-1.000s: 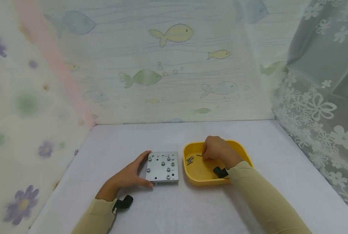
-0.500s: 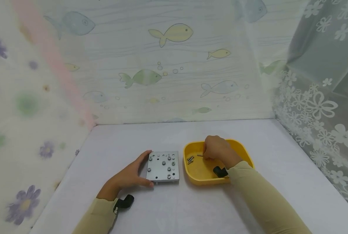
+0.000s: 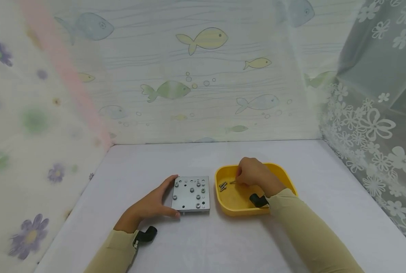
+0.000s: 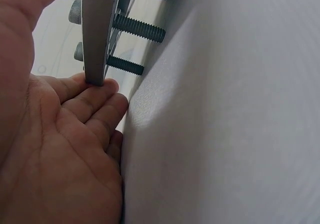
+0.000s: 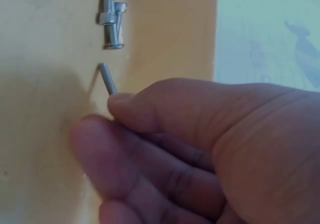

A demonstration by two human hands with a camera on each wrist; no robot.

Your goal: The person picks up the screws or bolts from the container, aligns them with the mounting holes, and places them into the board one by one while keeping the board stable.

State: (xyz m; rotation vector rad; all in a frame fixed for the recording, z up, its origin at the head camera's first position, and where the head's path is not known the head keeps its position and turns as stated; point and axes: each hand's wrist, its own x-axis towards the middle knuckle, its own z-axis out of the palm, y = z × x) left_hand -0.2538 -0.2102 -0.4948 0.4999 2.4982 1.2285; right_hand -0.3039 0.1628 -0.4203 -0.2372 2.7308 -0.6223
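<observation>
Screw (image 5: 108,78) has tilted slightly; right hand (image 3: 256,175) pinches it inside tray (image 3: 237,203), long axis toward plate (image 3: 188,198); left hand (image 3: 150,205), spread wide, holds plate left of tray.

narrow gap between plate (image 3: 189,199) and tray (image 3: 238,213)

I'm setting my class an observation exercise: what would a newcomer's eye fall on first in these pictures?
Probably the yellow tray, right of centre on the white table, with the right grip inside it pinching a thin metal rod. Next, the silvery metal plate just left of the tray, dotted with screw heads and held at its left side by the left grip. Behind, the fish-patterned backdrop fills the upper middle of the head view.
</observation>
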